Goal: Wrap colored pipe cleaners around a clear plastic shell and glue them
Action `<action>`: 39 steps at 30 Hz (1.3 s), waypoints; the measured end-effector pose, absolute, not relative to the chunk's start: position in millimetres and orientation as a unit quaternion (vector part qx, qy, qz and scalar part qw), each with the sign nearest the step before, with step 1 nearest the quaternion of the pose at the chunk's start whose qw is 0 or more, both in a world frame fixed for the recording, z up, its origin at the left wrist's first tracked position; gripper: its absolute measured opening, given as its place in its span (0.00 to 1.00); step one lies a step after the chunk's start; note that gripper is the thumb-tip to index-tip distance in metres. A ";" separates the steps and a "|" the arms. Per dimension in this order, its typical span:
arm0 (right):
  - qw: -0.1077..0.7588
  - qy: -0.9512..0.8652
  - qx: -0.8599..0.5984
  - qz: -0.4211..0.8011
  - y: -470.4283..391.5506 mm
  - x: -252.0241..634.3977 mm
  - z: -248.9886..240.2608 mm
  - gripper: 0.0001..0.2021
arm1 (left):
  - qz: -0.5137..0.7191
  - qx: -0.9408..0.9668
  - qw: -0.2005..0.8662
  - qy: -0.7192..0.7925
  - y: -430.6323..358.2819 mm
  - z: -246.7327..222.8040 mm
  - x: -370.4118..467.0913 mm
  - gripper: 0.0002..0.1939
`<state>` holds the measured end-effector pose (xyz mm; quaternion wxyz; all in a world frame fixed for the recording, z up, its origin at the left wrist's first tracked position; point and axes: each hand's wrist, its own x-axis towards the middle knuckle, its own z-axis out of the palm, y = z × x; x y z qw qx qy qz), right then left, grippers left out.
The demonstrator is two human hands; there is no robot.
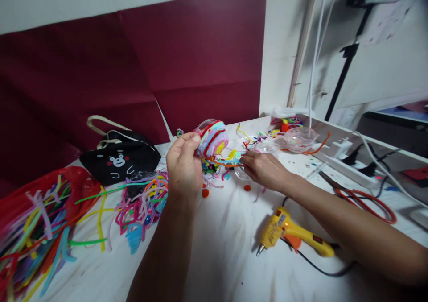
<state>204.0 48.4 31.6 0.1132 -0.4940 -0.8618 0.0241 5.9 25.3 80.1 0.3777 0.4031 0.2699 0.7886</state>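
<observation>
Beyond the glue gun, the striped dome is finger-clamped at its edge in the left hand; the orange pipe cleaner is pinched in the right hand, apparently for tension.

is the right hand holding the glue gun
No, the right hand pinches an orange strand; the glue gun lies on the table.

The glue gun is smooth plastic, its nozzle shiny metal. Beyond it, the ball looks fuzzy; well left of the glue gun, the bag looks like matt cloth.
</observation>
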 end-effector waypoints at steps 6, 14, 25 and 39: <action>0.217 -0.813 -0.508 0.183 58.2 220.6 37.7 0.12 | 0.787 0.408 0.370 0.277 26.7 81.7 -0.2 0.09; 0.305 -0.753 -0.481 0.330 58.0 250.8 47.2 0.20 | 0.782 0.402 0.385 0.281 26.7 77.2 5.9 0.07; 0.324 -0.700 -0.525 0.360 52.3 273.8 60.3 0.13 | 0.648 0.530 0.446 0.316 25.4 69.3 2.6 0.09; 0.355 -0.724 -0.432 0.404 41.7 265.2 65.9 0.22 | 0.484 0.673 0.408 0.382 17.4 63.4 18.9 0.08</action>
